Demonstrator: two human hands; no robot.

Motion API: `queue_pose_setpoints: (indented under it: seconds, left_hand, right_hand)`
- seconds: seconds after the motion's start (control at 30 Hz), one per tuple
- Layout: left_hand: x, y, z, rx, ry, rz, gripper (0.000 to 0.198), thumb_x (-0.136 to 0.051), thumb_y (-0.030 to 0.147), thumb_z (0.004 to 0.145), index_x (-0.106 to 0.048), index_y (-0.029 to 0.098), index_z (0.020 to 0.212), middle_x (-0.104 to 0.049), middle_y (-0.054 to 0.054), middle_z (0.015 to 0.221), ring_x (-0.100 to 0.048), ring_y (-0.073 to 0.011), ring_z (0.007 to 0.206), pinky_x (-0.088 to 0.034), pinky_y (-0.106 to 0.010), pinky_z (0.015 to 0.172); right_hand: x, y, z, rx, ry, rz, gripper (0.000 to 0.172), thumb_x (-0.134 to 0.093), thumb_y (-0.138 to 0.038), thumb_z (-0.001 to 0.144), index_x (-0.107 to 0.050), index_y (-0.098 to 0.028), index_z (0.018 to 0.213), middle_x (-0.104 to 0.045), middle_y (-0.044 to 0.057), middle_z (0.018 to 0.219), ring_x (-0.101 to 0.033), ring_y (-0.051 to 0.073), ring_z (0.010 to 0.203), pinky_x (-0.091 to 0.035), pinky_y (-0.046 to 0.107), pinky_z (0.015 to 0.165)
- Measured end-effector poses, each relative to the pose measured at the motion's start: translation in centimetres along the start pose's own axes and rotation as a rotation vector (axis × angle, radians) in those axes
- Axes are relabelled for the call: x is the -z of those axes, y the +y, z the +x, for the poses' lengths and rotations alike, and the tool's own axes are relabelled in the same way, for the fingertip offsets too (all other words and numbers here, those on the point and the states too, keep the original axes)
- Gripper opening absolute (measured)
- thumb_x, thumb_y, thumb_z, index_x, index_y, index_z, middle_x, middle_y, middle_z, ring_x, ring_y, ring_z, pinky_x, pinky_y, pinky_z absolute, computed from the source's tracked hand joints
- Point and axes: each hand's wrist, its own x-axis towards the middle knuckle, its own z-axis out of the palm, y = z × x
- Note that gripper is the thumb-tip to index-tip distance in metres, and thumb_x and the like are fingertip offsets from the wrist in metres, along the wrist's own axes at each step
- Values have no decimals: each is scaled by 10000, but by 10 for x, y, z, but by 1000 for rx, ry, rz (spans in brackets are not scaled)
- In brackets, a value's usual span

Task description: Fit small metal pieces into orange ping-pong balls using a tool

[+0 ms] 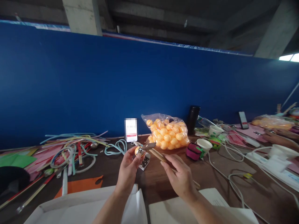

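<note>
My left hand (129, 165) is closed, its fingertips pinching an orange ping-pong ball (136, 149). A small shiny metal piece (140, 151) shows at the ball's near side, by my thumb; its exact kind is too small to tell. My right hand (181, 174) is wrapped round the wooden handle of a hammer (157, 154). The dark hammer head points left and is right beside the ball; whether they touch I cannot tell. Just beyond my left hand, partly hidden by it, lies a small open box (145, 162) of small metal pieces.
A clear bag of orange balls (167, 133) stands ahead, beside a black bottle (193, 119). A phone (131, 130) leans on the blue partition. Coloured tubes (72, 152) lie left, a paper cup (204, 145) and white cables right. Another person's hand (277, 138) is far right.
</note>
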Motion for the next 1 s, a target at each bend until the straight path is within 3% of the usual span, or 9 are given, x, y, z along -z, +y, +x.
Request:
queue_pose_setpoints:
  seconds: [0.3,0.67,1.0]
  left_hand:
    - [-5,2,-1,-27,12,2,389,-750,214,691,-627,175,1058,-658,-86,1128,-644,-198,983,-492,-307,896]
    - [3,-4,4,-56,32,167,401,-714,260,727,-596,186,1103,-657,-71,1102,-649,-171,928,-472,-291,876]
    - [-5,4,1,-63,117,239,416,-749,239,667,-606,181,1054,-691,-68,996,-659,-179,881,-478,-286,821]
  right_hand:
    - [0,-1,0,-13,-19,0,223,-534,-218,887,-625,-225,1091,-666,84,966,-645,205,884,-553,329,787]
    - [-1,3,-2,-21,-32,-51,234,-547,-211,879,-622,-227,1100,-665,68,955,-644,199,876,-543,330,801]
    - [-2,3,-1,5,-5,-45,224,-551,-221,878,-633,-214,1087,-670,80,963,-645,199,881,-544,327,804]
